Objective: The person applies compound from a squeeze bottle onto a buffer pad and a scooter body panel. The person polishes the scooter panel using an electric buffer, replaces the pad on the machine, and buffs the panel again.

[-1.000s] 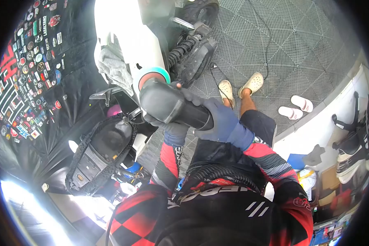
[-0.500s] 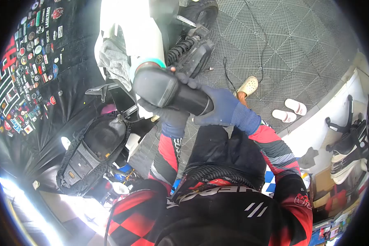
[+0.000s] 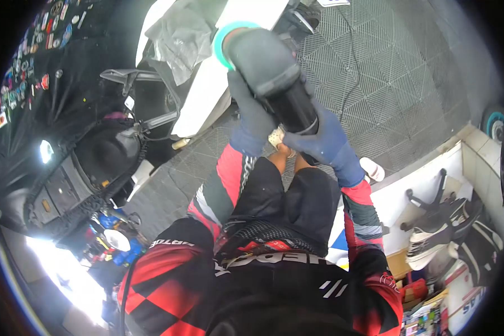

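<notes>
Both gloved hands clasp one tool between them: the right hand [image 3: 321, 134] wraps the rear of the barrel, thumb over its end; the left hand [image 3: 252, 112] is closed against the tool's flank, its fingertips out of sight beneath.

Around where I stand, the grey patterned floor [image 3: 397, 73] spreads widest; on it, off by the person's left side, lies a black seat-like piece [image 3: 109, 151], apart from the work; nearer the hands, the white panel [image 3: 207, 101] slants down from the top of the view; a grey cloth [image 3: 179, 42] is draped over its far side, hiding whatever lies under it.

The black polisher [image 3: 263, 59], as I take it to be, is at the panel's edge, tilted, its barrel pointing back at the person; its teal-rimmed pad [image 3: 222, 47] overlaps the white surface, though whether it presses there or hovers I cannot tell.

I judge the work to be under way and not finished, since the tool is up at the panel in a two-handed hold; the bare white stretch looks pale and smooth, yet glare keeps me from telling which parts are done and which are left; the covered part I cannot assess at all.

Smallest, a thin cord [image 3: 353, 84] curves over the floor; I cannot see whether it reaches the tool.
</notes>
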Demonstrator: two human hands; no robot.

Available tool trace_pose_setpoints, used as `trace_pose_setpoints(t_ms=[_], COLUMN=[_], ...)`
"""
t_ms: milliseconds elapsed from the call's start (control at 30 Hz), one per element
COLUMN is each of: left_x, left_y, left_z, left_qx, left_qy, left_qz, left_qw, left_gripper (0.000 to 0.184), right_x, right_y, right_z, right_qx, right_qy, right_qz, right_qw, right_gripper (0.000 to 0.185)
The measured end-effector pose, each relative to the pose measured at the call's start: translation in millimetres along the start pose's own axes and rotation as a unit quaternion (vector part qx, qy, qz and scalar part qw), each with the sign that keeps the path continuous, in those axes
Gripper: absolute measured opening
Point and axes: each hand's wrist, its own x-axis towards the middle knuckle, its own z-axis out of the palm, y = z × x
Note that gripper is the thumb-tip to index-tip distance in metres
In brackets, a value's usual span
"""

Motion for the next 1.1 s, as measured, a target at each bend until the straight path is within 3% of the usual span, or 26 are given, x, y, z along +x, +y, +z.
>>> trace_pose_setpoints(t_ms=[67,233,300,400,467,533,567,633,667,700,733,767,900,967,1033,1100], left_x=[-24.6,-42.2,-37.2,-50.2,-64.7,-85.6,-92.4,-96.8,-94.6,-89.1,-81.2,-73.4,-59.5,-72.5,-79.3,-70.2], left_y=[-15.3,-19.7,-12.1,5.2,-14.8,-28.0,-26.8,1.2,7.7,14.1,24.3,32.7,2.9,-5.4,-7.4,-2.5], left_z=[-11.2,-23.1,-34.3,-32.6,-70.0,-93.0,-97.8,-91.0,-95.7,-102.6,-102.9,-99.9,-139.5,-143.4,-133.1,-116.5], left_qx=[-0.093,-0.066,-0.031,0.0,0.025,-0.201,-0.205,-0.235,-0.236,-0.235,-0.232,-0.119,-0.008,-0.052,-0.105,-0.06], left_qy=[0.025,0.103,0.085,0.113,0.088,0.091,0.084,0.077,0.069,0.056,0.043,0.108,0.069,0.077,0.099,0.106], left_qz=[0.049,0.053,0.001,-0.024,0.001,-0.059,-0.069,0.091,0.083,0.061,0.042,0.008,0.014,0.037,0.077,0.061], left_qw=[0.994,0.991,0.996,0.993,0.996,0.974,0.973,0.965,0.966,0.968,0.971,0.987,0.997,0.995,0.987,0.991], left_gripper=[0.105,0.082,0.064,0.065,0.069,0.082,0.082,0.103,0.103,0.106,0.109,0.112,0.114,0.112,0.106,0.105], right_x=[-6.0,-20.1,-30.3,-41.1,-40.4,-38.8,-37.4,-25.0,-17.5,-12.9,-7.4,-1.4,9.0,6.2,11.6,9.9], right_y=[1.9,21.5,30.7,27.5,22.9,12.9,5.3,-10.1,-12.5,1.9,14.5,26.2,47.9,60.7,66.6,62.2], right_z=[-4.4,13.2,34.8,60.7,71.0,78.7,82.5,98.3,105.8,111.5,112.3,113.8,119.2,114.9,107.9,99.4], right_qx=[-0.041,-0.049,0.01,0.024,-0.006,-0.127,-0.15,-0.152,-0.151,-0.161,-0.161,-0.149,-0.089,-0.052,-0.091,-0.103], right_qy=[-0.05,-0.129,-0.017,0.024,0.025,-0.053,-0.062,-0.058,-0.068,-0.029,-0.023,-0.004,0.006,0.003,-0.04,-0.029], right_qz=[0.022,0.09,0.105,0.124,0.118,0.056,0.099,0.088,0.072,-0.007,-0.01,-0.018,0.002,-0.001,-0.07,-0.048], right_qw=[0.998,0.986,0.994,0.992,0.993,0.989,0.982,0.983,0.984,0.986,0.987,0.989,0.996,0.999,0.993,0.993], right_gripper=[0.067,0.06,0.054,0.048,0.051,0.064,0.08,0.084,0.088,0.089,0.089,0.088,0.078,0.075,0.072,0.073])
